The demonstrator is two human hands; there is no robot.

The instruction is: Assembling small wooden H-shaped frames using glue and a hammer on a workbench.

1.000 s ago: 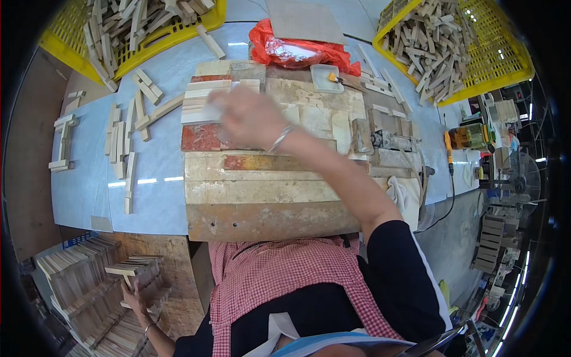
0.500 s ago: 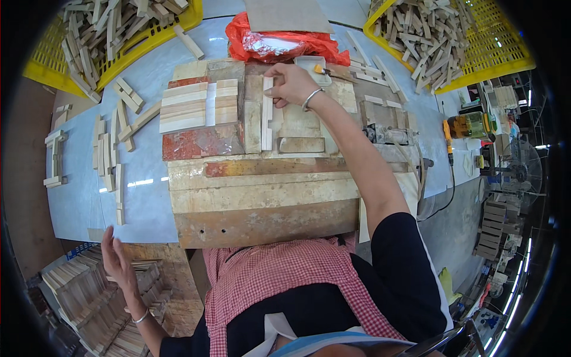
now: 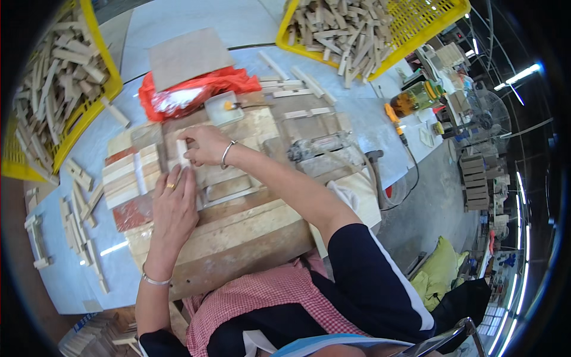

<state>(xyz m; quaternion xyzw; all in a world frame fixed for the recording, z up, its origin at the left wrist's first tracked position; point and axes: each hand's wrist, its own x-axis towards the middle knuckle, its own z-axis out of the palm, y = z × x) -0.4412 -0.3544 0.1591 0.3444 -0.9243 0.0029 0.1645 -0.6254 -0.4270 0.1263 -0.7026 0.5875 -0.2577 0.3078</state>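
Observation:
A thick wooden work board [image 3: 238,238] lies on the pale blue table in front of me. On it sit flat pale wooden slats [image 3: 128,172] laid side by side. My right hand [image 3: 202,146], with a bracelet at the wrist, grips a short pale wooden strip [image 3: 182,153] standing upright on the board. My left hand [image 3: 175,199], wearing a ring, lies flat on the slats just below that strip, fingers pressing its lower end.
Yellow crates of wooden offcuts stand at the far left [image 3: 53,89] and far right [image 3: 369,30]. A red plastic bag [image 3: 190,89] and a small white tray [image 3: 223,107] sit behind the board. Loose strips [image 3: 77,226] lie at left; a power tool [image 3: 321,149] at right.
My left hand has come up from the low stack beside my knee onto the board. My right hand moved slightly left along the slats and now holds the strip.

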